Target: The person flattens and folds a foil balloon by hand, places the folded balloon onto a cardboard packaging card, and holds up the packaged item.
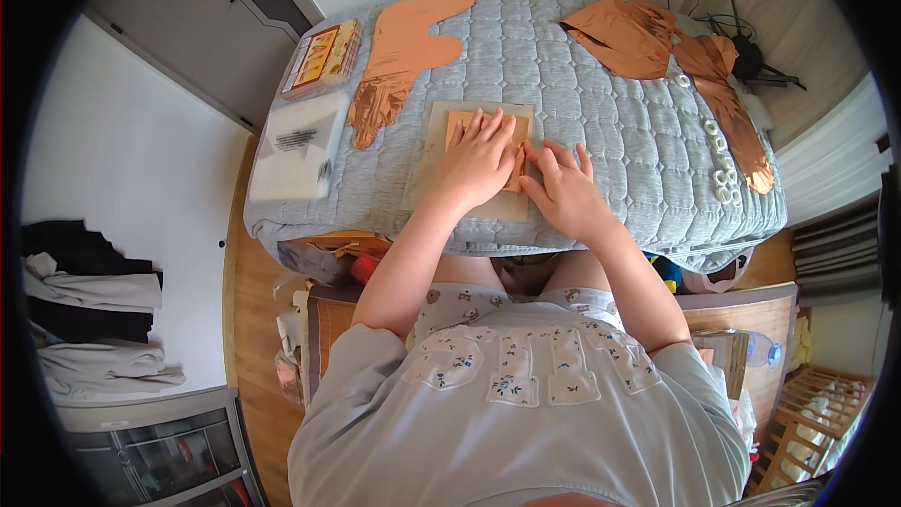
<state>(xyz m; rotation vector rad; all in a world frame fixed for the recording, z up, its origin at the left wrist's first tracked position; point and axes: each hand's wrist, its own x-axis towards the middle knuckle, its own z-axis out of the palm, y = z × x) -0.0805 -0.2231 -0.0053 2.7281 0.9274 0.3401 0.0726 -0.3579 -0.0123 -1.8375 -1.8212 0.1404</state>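
In the head view, your left hand (479, 161) lies flat, fingers (490, 122) spread and released, pressing on a small copper-coloured sheet (458, 127) at the centre of the frame. That sheet rests on a beige backing board (441, 145), which sits on the grey quilted pad (582, 84) covering the desk. Most of the sheet is hidden under your palm; only its upper left corner and right edge show. Your right hand (563, 192) lies just beside the left, fingers extended and loose, their tips touching the sheet's right edge, gripping nothing. A long copper foil strip (404, 52) lies in the upper left, a crumpled foil piece (629, 36) in the upper right, and a flat box (324, 56) at the pad's left corner.
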